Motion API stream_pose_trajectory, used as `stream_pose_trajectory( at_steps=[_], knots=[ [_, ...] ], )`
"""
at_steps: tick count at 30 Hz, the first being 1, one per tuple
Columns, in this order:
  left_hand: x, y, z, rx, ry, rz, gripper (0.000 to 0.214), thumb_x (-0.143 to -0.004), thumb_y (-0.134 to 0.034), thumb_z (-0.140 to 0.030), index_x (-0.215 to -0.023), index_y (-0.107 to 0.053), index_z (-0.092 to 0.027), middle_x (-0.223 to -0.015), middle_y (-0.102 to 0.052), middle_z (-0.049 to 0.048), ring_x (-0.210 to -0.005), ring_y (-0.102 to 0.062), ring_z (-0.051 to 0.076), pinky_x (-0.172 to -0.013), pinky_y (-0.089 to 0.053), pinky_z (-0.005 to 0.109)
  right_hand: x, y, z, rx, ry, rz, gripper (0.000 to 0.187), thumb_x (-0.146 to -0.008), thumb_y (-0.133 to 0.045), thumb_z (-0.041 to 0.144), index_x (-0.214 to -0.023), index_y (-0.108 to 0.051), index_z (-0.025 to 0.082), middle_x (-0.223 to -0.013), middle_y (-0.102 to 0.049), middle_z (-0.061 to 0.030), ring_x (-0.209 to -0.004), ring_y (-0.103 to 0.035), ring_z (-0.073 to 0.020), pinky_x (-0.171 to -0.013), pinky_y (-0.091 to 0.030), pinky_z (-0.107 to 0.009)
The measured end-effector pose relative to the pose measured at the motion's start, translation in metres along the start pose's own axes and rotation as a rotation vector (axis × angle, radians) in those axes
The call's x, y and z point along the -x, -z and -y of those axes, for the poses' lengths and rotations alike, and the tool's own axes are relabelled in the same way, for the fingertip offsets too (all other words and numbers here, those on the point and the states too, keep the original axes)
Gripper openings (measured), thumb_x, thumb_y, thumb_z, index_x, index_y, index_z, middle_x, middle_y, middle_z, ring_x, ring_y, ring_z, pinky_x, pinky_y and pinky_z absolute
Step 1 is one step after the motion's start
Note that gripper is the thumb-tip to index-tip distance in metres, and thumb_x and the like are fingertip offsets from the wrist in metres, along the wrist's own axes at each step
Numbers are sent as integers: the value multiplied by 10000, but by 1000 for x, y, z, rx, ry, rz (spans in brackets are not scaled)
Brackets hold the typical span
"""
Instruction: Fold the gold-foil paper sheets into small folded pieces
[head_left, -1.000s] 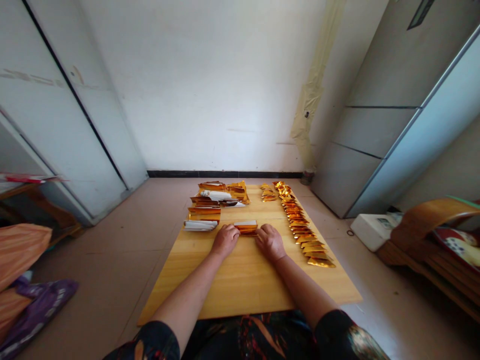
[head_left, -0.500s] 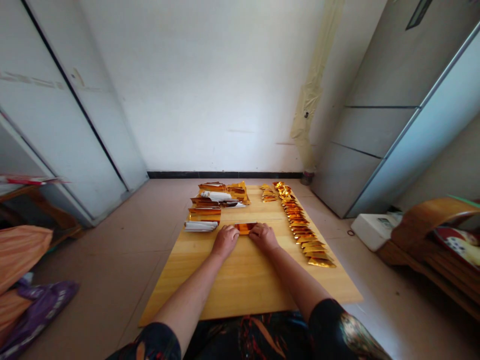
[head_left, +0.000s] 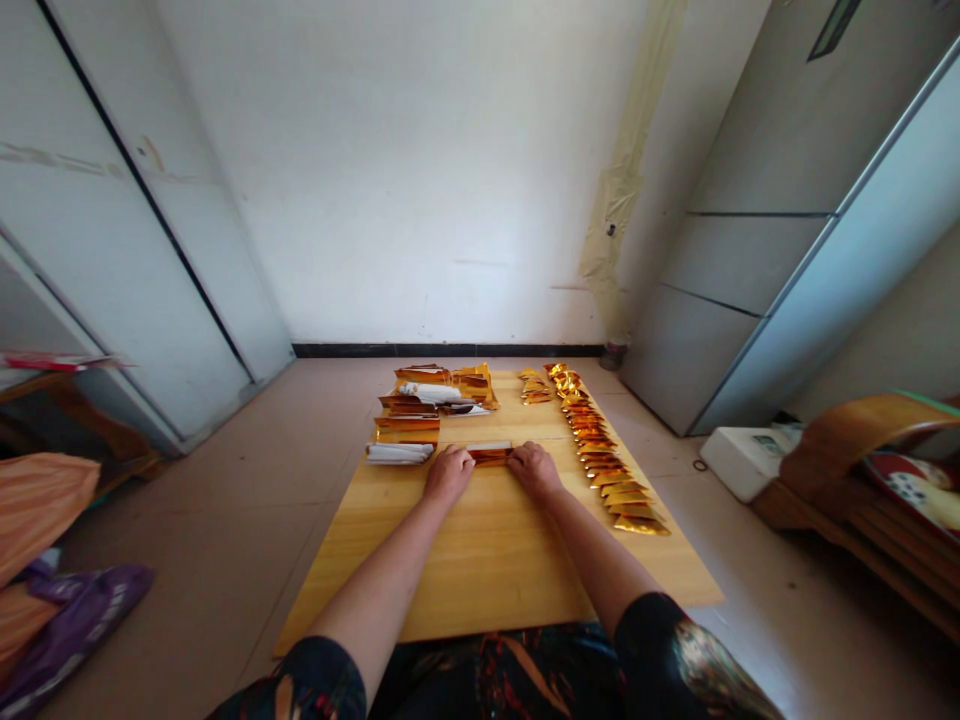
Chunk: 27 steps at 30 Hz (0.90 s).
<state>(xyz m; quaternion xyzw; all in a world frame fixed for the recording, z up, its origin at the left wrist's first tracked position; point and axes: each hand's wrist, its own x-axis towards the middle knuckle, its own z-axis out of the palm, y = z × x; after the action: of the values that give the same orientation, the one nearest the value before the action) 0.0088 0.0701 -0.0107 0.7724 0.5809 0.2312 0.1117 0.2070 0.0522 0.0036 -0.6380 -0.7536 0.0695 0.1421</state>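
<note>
Between my hands on the wooden table lies a strip of gold foil paper (head_left: 491, 456), with a pale edge folded up along its far side. My left hand (head_left: 449, 474) grips the strip's left end, fingers closed. My right hand (head_left: 535, 470) presses on the right end with its fingers curled together. To the left sit a rolled white-backed sheet (head_left: 400, 454) and a flat gold sheet (head_left: 407, 431). More gold and white folded papers (head_left: 442, 390) are piled behind them. A long row of folded gold foil pieces (head_left: 600, 450) runs down the right side.
A small group of gold pieces (head_left: 535, 387) lies at the table's (head_left: 495, 560) far end. A grey refrigerator (head_left: 720, 250) and white box (head_left: 746, 462) stand right, near a wooden seat (head_left: 862, 470). Purple and orange bags (head_left: 82, 620) are at left.
The foil strip between my hands has been turned so a pale edge shows along its far side. My right hand has shifted slightly to the right.
</note>
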Motion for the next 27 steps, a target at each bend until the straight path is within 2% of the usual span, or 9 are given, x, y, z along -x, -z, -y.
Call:
stream_pose_trajectory(
  at_steps=[6, 11, 18, 27],
  knots=[
    [-2, 7, -11, -150, 82, 95, 234, -879, -452, -292, -817, -650, -184, -992, -643, 62, -855, -603, 161, -741, -438, 269, -1, 4, 10, 83, -87, 7, 268, -931, -408, 324, -930, -650, 210, -1002, -624, -72, -969, -539, -180, -752, -363, -266],
    [-6, 9, -18, -223, 137, 163, 267, -889, -433, -344, -893, -652, -190, -1034, -656, 76, -896, -625, 183, -725, -453, 268, -2, 1, 14, 100, -193, -7, 212, -882, -461, 277, -927, -655, 204, -1017, -619, -89, -981, -540, -204, -760, -374, -293],
    [-10, 9, -21, -271, 181, 183, 291, -886, -441, -376, -949, -648, -182, -1059, -666, 118, -917, -645, 215, -758, -476, 299, -4, 4, 16, 81, -222, 5, 247, -857, -449, 267, -912, -683, 213, -1001, -635, -96, -964, -553, -212, -757, -384, -305],
    [-6, 4, -27, -308, 193, 151, 293, -869, -437, -312, -1023, -627, -150, -1074, -644, 155, -947, -637, 257, -777, -493, 358, -8, 6, 16, 86, -242, 56, 289, -830, -441, 251, -951, -697, 194, -1035, -640, -132, -987, -568, -246, -789, -391, -357]
  ],
)
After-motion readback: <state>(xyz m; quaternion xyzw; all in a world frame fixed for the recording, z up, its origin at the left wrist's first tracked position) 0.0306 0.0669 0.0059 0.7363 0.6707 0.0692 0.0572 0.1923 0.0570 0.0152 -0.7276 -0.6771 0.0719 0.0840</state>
